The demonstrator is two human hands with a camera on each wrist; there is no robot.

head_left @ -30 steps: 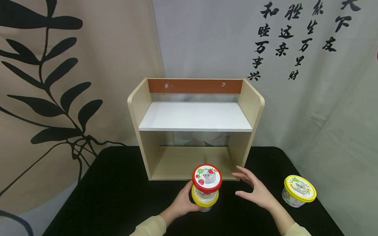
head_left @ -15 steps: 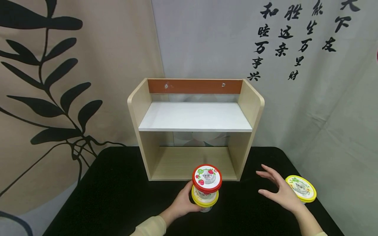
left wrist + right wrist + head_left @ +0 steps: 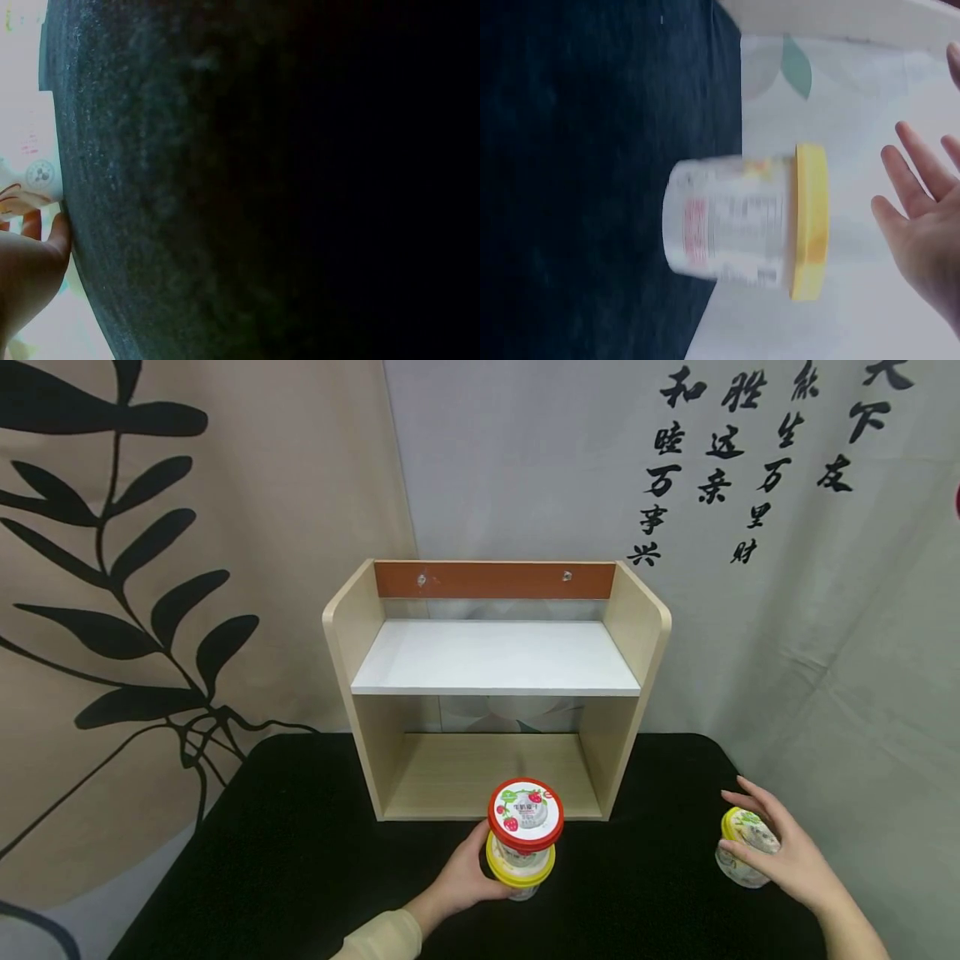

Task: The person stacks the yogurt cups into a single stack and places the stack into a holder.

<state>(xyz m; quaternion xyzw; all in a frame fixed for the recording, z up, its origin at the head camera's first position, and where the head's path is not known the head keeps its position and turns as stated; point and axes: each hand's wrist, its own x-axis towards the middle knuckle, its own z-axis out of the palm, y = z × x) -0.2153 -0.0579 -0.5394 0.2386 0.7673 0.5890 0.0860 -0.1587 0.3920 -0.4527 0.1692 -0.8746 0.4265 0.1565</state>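
Near the front of the black table (image 3: pixel 315 877), two tubs are stacked: a red-lidded tub (image 3: pixel 527 814) with strawberries on its lid sits on a yellow-lidded tub (image 3: pixel 527 878). My left hand (image 3: pixel 467 875) grips the lower one from the left, fingers and thumb curled round its side. In the left wrist view part of a white tub (image 3: pixel 30 142) shows beside that hand. At the right, my right hand (image 3: pixel 787 856) reaches over another yellow-lidded tub (image 3: pixel 742 870), hiding part of its lid. The right wrist view shows a gap between the spread fingers and this upright tub (image 3: pixel 735 217).
A two-tier wooden shelf unit (image 3: pixel 495 656) with a white upper board stands behind the stacked tubs. Curtains printed with a plant (image 3: pixel 142 693) and characters (image 3: pixel 712 485) hang behind the table. The table's right edge runs close past the right-hand tub.
My right hand has moved right, from beside the stacked tubs to the yellow-lidded tub at the right. My left hand and the stack have stayed in place.
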